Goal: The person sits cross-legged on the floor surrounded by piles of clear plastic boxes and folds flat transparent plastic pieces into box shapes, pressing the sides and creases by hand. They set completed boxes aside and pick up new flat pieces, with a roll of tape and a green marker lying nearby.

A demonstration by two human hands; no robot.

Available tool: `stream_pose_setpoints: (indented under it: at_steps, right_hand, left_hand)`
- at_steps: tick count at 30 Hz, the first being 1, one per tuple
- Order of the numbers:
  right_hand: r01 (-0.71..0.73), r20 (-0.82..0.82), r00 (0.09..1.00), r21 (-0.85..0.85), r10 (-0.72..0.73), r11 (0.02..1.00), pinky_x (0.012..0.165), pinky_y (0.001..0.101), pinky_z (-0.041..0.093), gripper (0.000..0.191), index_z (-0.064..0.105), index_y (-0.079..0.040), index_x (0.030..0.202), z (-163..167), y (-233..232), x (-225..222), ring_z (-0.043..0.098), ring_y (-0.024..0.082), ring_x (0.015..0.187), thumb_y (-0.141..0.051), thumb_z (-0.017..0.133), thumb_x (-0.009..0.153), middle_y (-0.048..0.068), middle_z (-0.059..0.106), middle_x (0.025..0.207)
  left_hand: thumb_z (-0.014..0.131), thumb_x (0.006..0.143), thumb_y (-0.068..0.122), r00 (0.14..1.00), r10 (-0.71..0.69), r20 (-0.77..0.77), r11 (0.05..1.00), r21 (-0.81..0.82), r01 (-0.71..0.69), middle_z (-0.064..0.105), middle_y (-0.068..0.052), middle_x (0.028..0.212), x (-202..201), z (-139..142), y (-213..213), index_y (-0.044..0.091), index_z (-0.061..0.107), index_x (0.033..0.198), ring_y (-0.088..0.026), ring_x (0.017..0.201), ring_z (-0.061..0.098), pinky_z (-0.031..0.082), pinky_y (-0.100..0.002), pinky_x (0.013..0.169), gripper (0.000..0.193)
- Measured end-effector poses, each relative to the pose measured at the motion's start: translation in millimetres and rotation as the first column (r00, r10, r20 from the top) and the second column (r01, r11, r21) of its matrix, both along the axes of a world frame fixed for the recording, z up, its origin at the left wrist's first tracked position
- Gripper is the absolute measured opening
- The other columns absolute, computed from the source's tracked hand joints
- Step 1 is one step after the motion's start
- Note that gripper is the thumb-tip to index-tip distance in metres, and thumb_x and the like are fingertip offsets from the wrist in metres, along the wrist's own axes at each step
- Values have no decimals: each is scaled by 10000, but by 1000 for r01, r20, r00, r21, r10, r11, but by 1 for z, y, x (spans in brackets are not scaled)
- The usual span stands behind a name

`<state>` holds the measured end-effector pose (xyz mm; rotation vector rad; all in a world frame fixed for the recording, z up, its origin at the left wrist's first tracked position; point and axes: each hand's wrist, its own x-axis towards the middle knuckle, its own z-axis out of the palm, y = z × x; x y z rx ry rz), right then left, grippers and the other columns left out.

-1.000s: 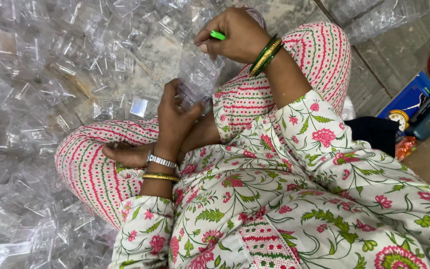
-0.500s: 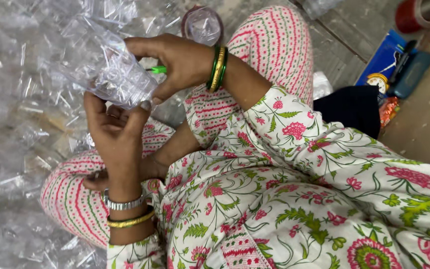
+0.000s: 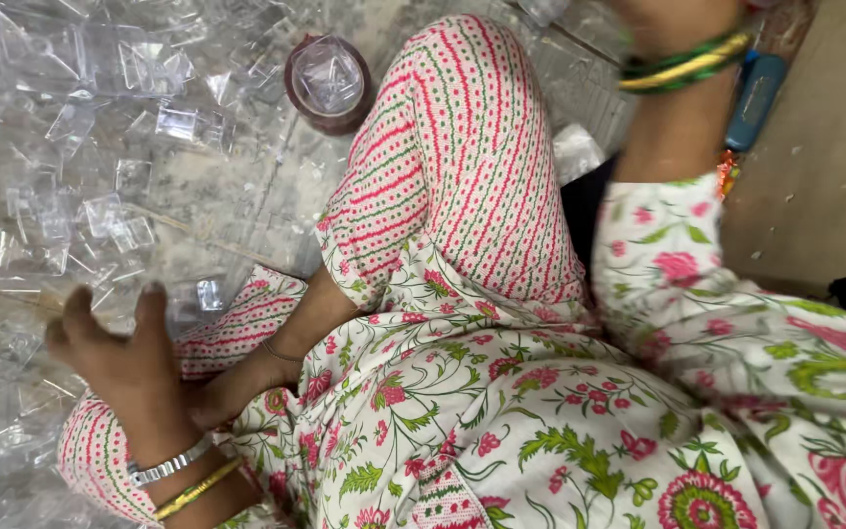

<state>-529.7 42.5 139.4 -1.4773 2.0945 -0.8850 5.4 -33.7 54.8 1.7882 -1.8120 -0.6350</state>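
Item: clear plastic cases (image 3: 100, 176), heaped on the floor (image 3: 247, 211) at far left. We judge them light, stiff, slippery and prone to cracking; best taken by the edges.

Left hand (image 3: 115, 358): empty, fingers (image 3: 149, 309) apart, hovering just over the near cases.

Right hand (image 3: 673, 20): mostly out of frame at the top; we cannot tell its grip.

Also: a round maroon container (image 3: 327, 83) holding one case.

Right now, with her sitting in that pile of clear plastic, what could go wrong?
1. The clear plastic pieces lie thick around her foot; shifting a leg could crush or scatter them.
2. The left hand hangs open over the pile, and the clear pieces blend together, so it could easily pick the wrong one.
3. The right hand is mostly out of frame, so its grip cannot be checked.
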Motion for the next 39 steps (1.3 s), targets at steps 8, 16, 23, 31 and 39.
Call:
stream_pose_setpoints:
  at_steps: [8, 16, 23, 31, 39]
  right_hand:
    - [187, 590, 807, -268, 8, 945, 748, 309, 535, 420, 617, -55, 1014, 13, 36, -11, 635, 142, 806, 24, 924, 737, -11, 644, 887]
    - [-262, 711, 501, -420, 494, 869, 1074, 354, 557, 721, 574, 40, 1399, 27, -11, 99, 695, 210, 1190, 111, 894, 757, 112, 703, 1288]
    - [-280, 862, 301, -329, 408, 902, 838, 276, 561, 768, 537, 14, 1411, 34, -26, 141, 703, 157, 959, 97, 836, 709, 165, 736, 1244]
    - [-297, 784, 426, -350, 451, 889, 522, 176, 410, 726, 579, -3, 1425, 41, -25, 166, 617, 54, 706, 108, 844, 758, 82, 744, 1095]
    - [-356, 695, 538, -326, 477, 876, 752, 229, 540, 605, 644, -23, 1276, 33, -16, 184, 666, 54, 896, 49, 939, 753, -19, 705, 1079]
  left_hand:
    - [743, 1025, 85, 898, -161, -410, 984, 1, 177, 715, -141, 1299, -62, 34, 1, -10, 655, 1363, -236, 1179, 707, 576, -334, 1004, 362]
    - [703, 951, -5, 679, -429, -596, 889, -144, 435, 654, -122, 1176, -172, 108, 36, 12, 666, 1308, -153, 1047, 706, 628, -276, 885, 360]
    - [708, 961, 18, 515, -126, -848, 941, 63, 333, 751, -51, 1034, -148, 91, 42, -54, 726, 1207, -66, 872, 667, 563, -216, 809, 257]
    - [759, 897, 21, 683, -108, -722, 971, 71, 228, 759, -63, 808, -134, 99, 45, -54, 774, 1097, -73, 692, 656, 544, -213, 635, 214]
    - [694, 920, 38, 676, -16, -737, 960, 177, 216, 753, -67, 784, -120, 96, 42, -42, 740, 1053, -93, 624, 714, 591, -220, 558, 162]
